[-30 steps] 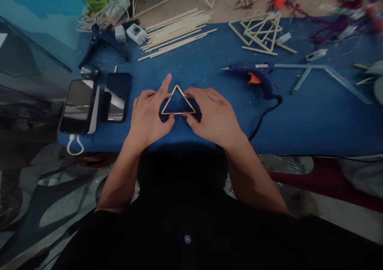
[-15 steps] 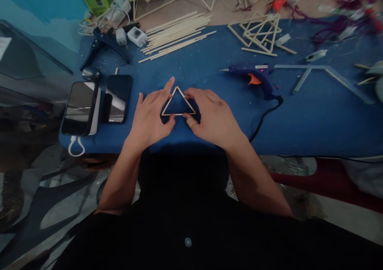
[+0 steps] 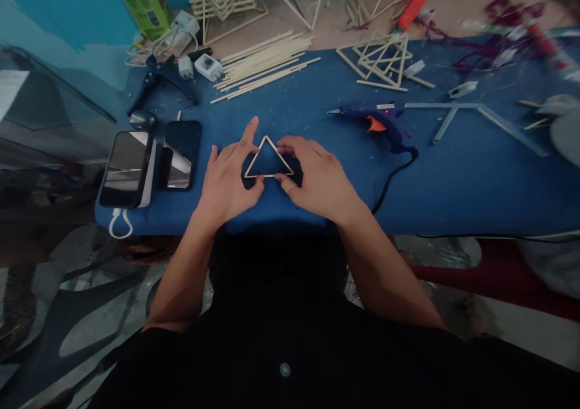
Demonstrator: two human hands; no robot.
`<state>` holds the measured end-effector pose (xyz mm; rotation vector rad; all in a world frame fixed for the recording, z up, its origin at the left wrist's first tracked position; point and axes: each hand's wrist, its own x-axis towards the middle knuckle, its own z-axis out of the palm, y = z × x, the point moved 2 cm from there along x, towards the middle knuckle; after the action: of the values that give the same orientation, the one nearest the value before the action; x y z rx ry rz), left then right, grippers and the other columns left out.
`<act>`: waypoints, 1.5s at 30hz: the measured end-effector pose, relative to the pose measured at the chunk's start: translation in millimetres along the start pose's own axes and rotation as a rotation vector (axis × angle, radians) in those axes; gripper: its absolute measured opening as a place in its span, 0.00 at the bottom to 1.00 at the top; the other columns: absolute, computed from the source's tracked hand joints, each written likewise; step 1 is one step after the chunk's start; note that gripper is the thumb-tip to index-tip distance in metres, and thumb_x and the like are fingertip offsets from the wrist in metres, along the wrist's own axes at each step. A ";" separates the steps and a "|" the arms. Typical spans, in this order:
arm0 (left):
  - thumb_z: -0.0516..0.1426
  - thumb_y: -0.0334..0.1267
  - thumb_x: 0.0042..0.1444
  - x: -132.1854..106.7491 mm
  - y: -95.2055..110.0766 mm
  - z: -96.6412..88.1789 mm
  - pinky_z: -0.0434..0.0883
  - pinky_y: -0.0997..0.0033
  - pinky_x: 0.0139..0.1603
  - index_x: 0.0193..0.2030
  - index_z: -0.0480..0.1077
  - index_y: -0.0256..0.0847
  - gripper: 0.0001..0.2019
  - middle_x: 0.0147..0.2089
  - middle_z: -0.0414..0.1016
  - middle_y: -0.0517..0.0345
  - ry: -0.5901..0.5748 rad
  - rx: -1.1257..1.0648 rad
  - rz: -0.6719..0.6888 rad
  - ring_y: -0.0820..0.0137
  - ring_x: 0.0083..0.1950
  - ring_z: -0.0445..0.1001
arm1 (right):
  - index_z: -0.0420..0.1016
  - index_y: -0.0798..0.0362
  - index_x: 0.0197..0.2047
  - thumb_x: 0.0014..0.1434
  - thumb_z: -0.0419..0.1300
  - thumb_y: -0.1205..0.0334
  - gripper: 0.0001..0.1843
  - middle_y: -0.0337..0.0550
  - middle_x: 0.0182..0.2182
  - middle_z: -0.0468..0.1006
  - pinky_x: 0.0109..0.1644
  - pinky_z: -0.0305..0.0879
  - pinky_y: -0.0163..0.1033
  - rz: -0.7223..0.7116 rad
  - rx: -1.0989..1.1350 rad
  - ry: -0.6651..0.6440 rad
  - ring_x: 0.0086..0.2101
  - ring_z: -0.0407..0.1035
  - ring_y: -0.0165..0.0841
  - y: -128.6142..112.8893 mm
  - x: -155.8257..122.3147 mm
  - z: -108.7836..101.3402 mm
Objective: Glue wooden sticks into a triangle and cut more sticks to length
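A small triangle of thin wooden sticks lies flat on the blue table in front of me. My left hand presses its left side, forefinger stretched along the stick and thumb at the bottom left corner. My right hand pinches the right side, fingertips near the top and thumb, which has a plaster on it, at the bottom right corner. Both hands hold the triangle down.
A blue glue gun lies to the right, its cord running off the front edge. Two phones lie to the left. A bundle of loose sticks and finished stick frames lie at the back.
The hands and triangle keep the same hold. The view has shifted slightly, so everything sits a little to the left and the back of the table shows more.
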<state>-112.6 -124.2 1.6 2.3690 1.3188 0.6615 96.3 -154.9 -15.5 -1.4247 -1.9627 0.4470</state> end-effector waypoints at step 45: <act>0.63 0.46 0.68 2.7 -4.7 3.1 0.62 0.26 0.83 0.88 0.45 0.60 0.47 0.69 0.83 0.54 -0.007 0.007 0.040 0.47 0.75 0.75 | 0.71 0.50 0.69 0.61 0.65 0.63 0.33 0.56 0.59 0.83 0.66 0.73 0.69 0.005 -0.047 -0.033 0.59 0.75 0.57 -5.1 6.3 -0.1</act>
<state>-112.9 -119.7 -2.8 2.4074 1.2757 0.6610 91.6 -150.8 -10.3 -1.4611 -2.0087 0.4319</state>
